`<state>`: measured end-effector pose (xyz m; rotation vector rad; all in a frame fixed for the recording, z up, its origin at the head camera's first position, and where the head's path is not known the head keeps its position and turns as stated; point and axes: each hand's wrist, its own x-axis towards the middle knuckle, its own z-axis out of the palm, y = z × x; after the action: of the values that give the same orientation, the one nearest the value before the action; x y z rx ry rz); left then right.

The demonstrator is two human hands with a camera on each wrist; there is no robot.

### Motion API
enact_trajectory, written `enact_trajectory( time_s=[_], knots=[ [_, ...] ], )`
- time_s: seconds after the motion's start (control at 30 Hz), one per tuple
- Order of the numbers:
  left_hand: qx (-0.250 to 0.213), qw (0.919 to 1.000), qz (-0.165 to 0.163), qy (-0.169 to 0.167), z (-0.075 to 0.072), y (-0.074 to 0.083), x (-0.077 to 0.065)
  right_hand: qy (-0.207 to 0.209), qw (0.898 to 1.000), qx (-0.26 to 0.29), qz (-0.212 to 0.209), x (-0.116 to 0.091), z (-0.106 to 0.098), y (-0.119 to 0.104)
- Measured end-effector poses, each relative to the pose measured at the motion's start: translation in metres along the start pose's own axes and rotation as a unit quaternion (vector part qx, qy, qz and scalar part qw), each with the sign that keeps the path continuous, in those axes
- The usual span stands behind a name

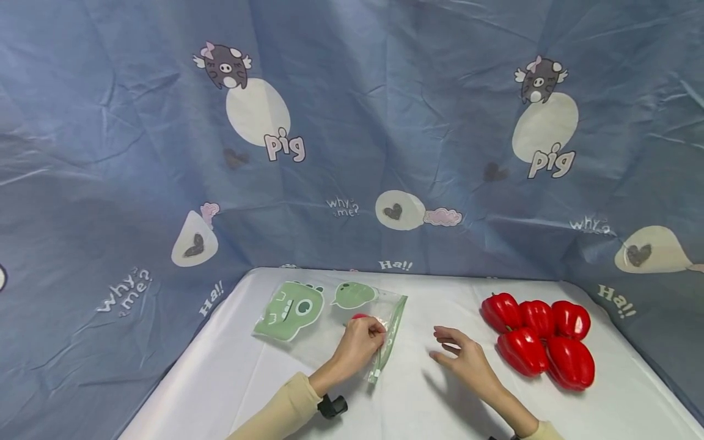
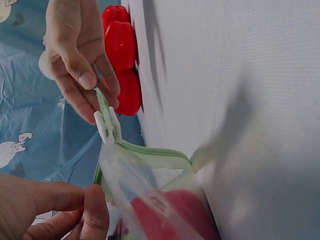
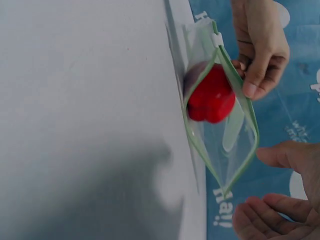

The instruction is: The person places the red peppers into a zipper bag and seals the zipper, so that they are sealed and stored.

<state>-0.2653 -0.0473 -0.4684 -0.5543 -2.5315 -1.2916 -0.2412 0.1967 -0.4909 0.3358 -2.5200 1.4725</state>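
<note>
Left hand (image 1: 360, 345): fingers pinching upper rim of clear slider bag (image 1: 392, 335), left of centre on table (image 1: 434, 293). Bag mouth gapes right; white slider (image 3: 216, 40) at near end. One red bell pepper (image 3: 212, 97) inside, close to mouth. Right hand (image 1: 464, 360): fingers apart, empty, between bag and five loose red bell peppers (image 1: 524, 351) at right.

Clear zip bag (image 1: 324, 327), green trim, one-eyed green cartoon print, lay flat-ish on the worktop (image 1: 412, 403). Mouth faced right and gaped, upper lip raised off the lower; white slider (image 3: 217, 40) at the near end. One glossy red bell pepper (image 3: 212, 97) inside, just behind the opening, blunt end outward. Five more red peppers (image 1: 522, 352) sat bunched well to the right.
</note>
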Motion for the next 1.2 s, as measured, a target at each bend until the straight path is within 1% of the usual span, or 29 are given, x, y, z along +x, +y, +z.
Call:
enact_trajectory(
  time_s=[0.23, 0.33, 0.4, 0.6, 0.73, 0.9, 1.07, 1.2],
  knots=[
    [-0.001, 1.0, -0.004, 0.002, 0.0, 0.001, 0.001, 0.033, 0.998, -0.04, -0.027, -0.008, -0.03, 0.005],
    [-0.004, 1.0, -0.009, 0.002, 0.0, 0.001, 0.001, 0.049, 0.997, -0.053, -0.033, -0.009, -0.046, 0.005],
    [-0.002, 1.0, -0.008, 0.004, 0.0, 0.001, 0.001, 0.055, 0.996, -0.064, -0.027, -0.011, -0.056, 0.005],
    [-0.008, 0.9999, -0.008, 0.001, 0.0, 0.001, 0.0, 0.067, 0.992, -0.103, 0.036, -0.015, -0.086, 0.001],
    [-0.01, 0.9999, -0.009, -0.001, 0.0, 0.002, 0.0, 0.078, 0.987, -0.125, 0.065, -0.017, -0.101, 0.001],
    [-0.008, 0.9999, -0.008, 0.001, -0.001, 0.002, 0.0, 0.083, 0.983, -0.123, 0.108, -0.018, -0.112, 0.003],
    [-0.012, 0.9999, -0.011, -0.001, 0.0, 0.002, 0.001, 0.092, 0.977, -0.121, 0.15, -0.022, -0.12, 0.01],
    [-0.013, 0.9998, -0.013, -0.003, 0.001, 0.002, 0.001, 0.102, 0.976, -0.117, 0.152, -0.024, -0.124, 0.017]
  ],
)
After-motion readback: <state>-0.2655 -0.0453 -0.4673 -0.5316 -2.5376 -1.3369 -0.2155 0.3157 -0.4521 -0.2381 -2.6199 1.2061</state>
